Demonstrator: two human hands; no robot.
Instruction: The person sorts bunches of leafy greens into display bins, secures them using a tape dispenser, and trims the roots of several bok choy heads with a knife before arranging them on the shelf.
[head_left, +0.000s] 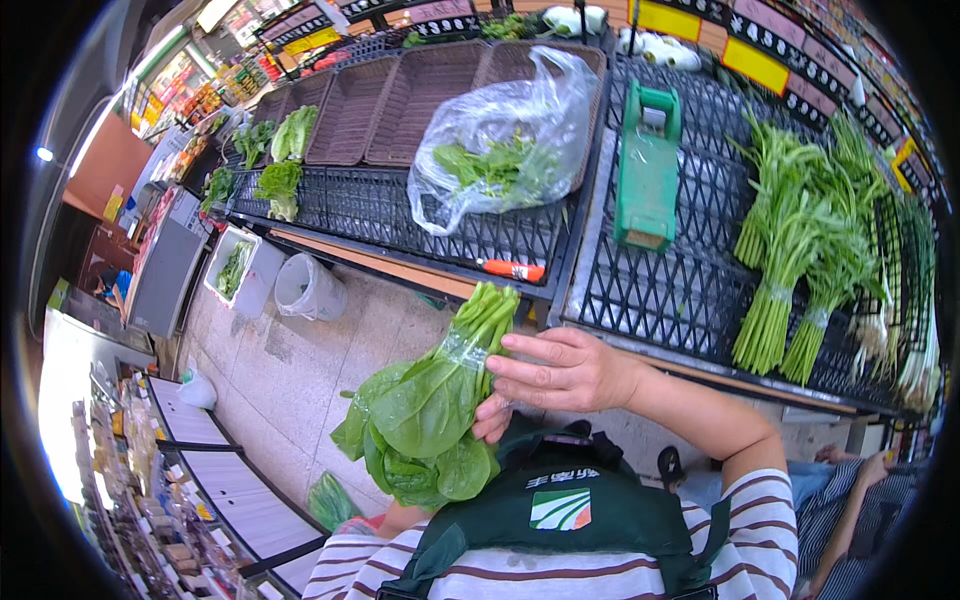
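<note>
A bunch of spinach-like leafy greens, its stems wrapped in clear tape, is held before my apron, stems tilted up and away. My right hand lies against the taped stems, fingers closed on their right side. My left forearm reaches up beneath the leaves, which hide most or all of my left hand; whose fingertips show under my right hand is unclear. Beyond the stems, an orange-handled knife lies on the black crate rack. A green tape dispenser stands farther right. An open clear plastic bag holds loose greens.
Long-stemmed green bundles lie on the right rack. Brown woven trays line the back, with lettuce to the left. A white bin and a foam box stand on the floor. Another person is close at the lower right.
</note>
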